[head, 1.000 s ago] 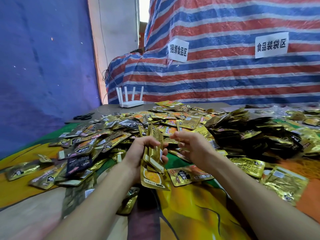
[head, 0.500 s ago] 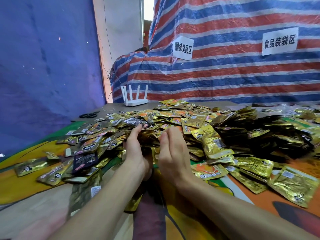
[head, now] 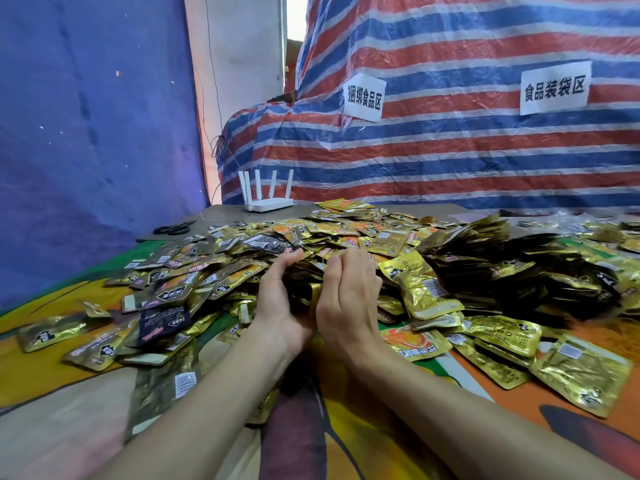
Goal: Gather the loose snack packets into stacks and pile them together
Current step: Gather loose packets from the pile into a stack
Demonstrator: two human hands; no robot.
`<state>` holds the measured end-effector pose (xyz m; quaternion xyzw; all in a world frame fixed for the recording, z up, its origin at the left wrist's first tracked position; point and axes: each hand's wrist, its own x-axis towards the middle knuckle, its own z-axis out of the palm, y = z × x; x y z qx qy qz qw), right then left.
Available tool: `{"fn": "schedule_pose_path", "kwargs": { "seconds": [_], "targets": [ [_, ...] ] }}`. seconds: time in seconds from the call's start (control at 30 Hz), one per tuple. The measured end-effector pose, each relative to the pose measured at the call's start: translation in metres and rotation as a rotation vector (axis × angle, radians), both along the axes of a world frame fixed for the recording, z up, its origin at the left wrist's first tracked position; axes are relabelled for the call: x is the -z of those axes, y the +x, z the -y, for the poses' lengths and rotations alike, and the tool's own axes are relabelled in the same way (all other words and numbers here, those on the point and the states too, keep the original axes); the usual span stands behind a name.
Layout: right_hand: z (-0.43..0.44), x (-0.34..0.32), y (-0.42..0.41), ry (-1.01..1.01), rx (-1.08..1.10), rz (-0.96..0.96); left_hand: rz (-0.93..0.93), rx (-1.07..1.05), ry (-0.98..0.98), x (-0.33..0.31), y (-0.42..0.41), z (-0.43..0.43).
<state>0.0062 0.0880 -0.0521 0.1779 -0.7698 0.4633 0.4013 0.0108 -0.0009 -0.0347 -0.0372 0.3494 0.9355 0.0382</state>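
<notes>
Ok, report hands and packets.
Left hand and right hand cupped together, packets pressed between palms. Loose heap all around. Nothing in the way.

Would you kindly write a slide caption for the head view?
Left hand and right hand press snack packets between them amid the loose heap.
</notes>
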Motion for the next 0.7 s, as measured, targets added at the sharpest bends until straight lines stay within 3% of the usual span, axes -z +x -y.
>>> {"fn": "schedule_pose_path", "kwargs": {
  "seconds": [0.17,0.3,0.43,0.7],
  "targets": [
    [0.000,0.000,0.004,0.013,0.004,0.033,-0.057,0.036,-0.012,-0.003,0.002,-0.002],
    [-0.009,-0.017,0.011,-0.333,-0.494,0.251,-0.135,0.052,0.022,-0.011,0.004,0.000],
    [-0.032,-0.030,0.001,-0.566,-0.743,0.518,-0.162,0.165,-0.020,-0.014,0.011,0.006],
    [-0.060,-0.029,-0.017,-0.563,-0.629,0.711,-0.218,0.387,-0.096,-0.011,0.011,0.001]
  ]
}}
